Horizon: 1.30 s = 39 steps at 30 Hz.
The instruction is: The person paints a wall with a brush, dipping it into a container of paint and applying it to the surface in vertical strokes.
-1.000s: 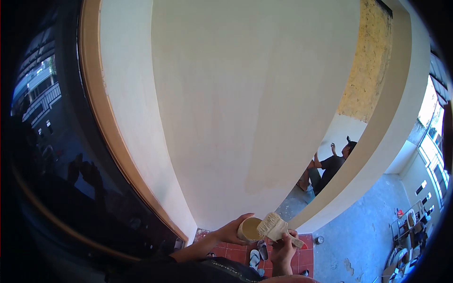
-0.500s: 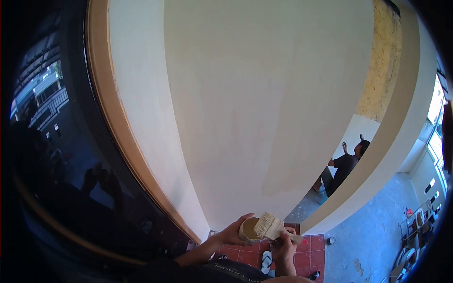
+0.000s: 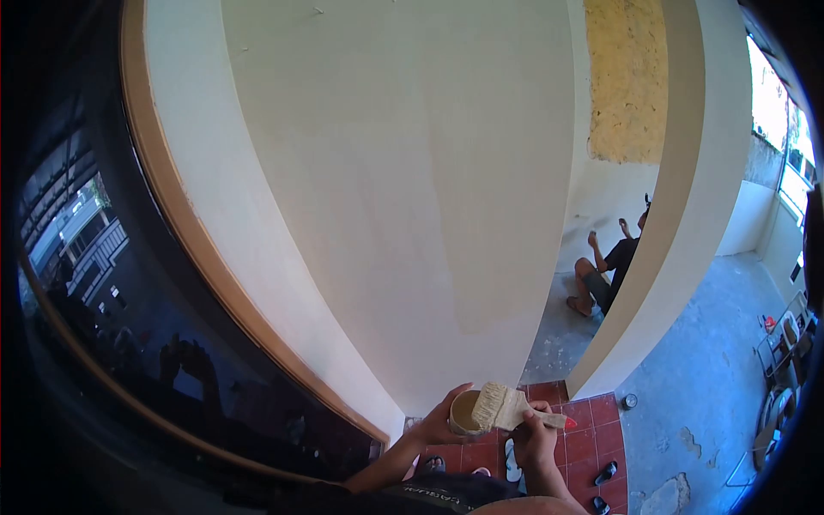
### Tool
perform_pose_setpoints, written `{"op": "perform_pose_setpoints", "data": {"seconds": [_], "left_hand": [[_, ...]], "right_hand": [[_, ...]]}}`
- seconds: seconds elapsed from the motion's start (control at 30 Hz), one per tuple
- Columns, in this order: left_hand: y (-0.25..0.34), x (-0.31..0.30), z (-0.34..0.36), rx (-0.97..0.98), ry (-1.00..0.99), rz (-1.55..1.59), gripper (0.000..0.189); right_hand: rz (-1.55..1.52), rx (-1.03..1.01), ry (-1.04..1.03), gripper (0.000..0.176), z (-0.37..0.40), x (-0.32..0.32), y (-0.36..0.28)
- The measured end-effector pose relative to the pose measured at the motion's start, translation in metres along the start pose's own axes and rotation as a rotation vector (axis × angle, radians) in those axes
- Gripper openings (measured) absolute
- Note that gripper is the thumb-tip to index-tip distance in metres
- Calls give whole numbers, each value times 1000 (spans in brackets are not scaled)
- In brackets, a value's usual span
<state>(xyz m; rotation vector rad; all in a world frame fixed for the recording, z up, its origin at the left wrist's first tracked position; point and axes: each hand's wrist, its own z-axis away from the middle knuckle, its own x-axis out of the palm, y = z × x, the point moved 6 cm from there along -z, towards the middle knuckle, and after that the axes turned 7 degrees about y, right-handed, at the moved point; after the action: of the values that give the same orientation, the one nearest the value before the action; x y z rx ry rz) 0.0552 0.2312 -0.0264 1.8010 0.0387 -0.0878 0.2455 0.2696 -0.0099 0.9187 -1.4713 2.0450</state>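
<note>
My left hand (image 3: 439, 421) is wrapped round a small round paint pot (image 3: 466, 412) with cream paint inside. In my right hand (image 3: 539, 438) is a wide paintbrush (image 3: 506, 407), gripped by its red-tipped handle. Its bristles, thick with cream paint, rest over the right rim of the pot and hide part of the opening. Both hands are low in the view, in front of my dark shirt. Ahead stands a wall (image 3: 386, 215) with a slightly darker painted area and a paler strip at its lower edge.
A dark glass pane (image 3: 112, 343) with a wooden frame (image 3: 206, 249) borders the left. Beyond a pillar (image 3: 661, 257) on the right, another person (image 3: 614, 266) crouches at a wall. Sandals (image 3: 606, 472) lie on red tiles (image 3: 584, 421); a small can (image 3: 629, 401) and stacked chairs (image 3: 777, 403) stand on the concrete.
My view has turned to the right. Both hands still hold the pot and brush close together. The other person's arms have shifted, and more of their legs shows.
</note>
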Motion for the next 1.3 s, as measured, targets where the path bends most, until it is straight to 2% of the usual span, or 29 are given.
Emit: {"op": "perform_pose_setpoints", "data": {"seconds": [0.27,0.4,0.47,0.73,0.83,1.0,1.07,1.3], "left_hand": [[-6,44,22,33,116,107,111],[4,59,33,51,170,45,113],[7,65,39,81,195,170,116],[4,85,60,60,274,122,116],[15,98,57,65,253,137,117],[14,107,50,32,204,59,120],[11,107,47,2,158,123,121],[-3,96,46,22,164,110,122]], "right_hand": [[5,75,-74,21,10,-22,-27],[30,108,-125,22,14,-28,-34],[45,136,-142,22,13,-38,-30],[27,244,-156,21,36,-43,-38],[91,180,-200,21,36,-58,-40],[53,135,-152,21,44,-63,-54],[25,108,-127,22,45,-67,-54],[21,122,-127,22,39,-73,-41]]}}
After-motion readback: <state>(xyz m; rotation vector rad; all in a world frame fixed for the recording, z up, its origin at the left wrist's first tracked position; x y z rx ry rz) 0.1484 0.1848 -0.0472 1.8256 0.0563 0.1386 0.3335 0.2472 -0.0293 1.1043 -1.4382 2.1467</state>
